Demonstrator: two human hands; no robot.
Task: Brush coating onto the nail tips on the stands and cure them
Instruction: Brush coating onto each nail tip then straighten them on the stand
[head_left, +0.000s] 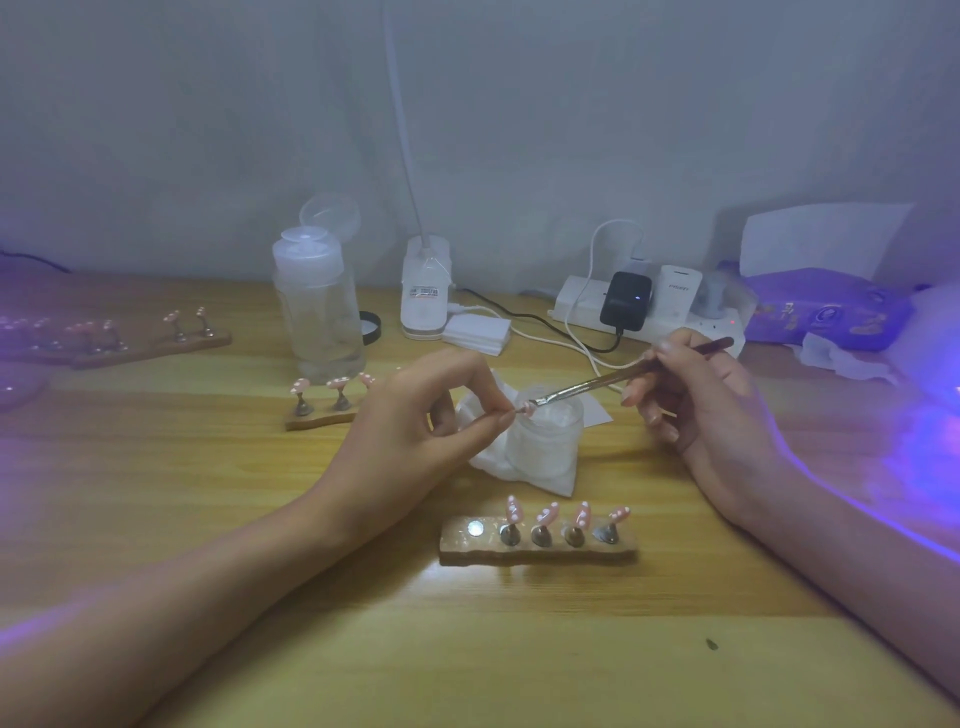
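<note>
Nail tip (527, 407), pinched on its peg (500, 414) by the left hand (415, 421), meets a brush (587, 385) the right hand (696, 400) grips from three o'clock; light strokes seem wisest.

you have one view, worn on your head, facing forward and down across the wooden table (156, 467) to the wall (208, 104) behind it. the wide lens takes in a broad stretch of that table. it sits close over your work: your left hand (415, 421) with the nail tip holder (522, 409) and your right hand (701, 400) with the brush (587, 387) meet near the frame's centre, forearms entering from the lower corners.
</note>
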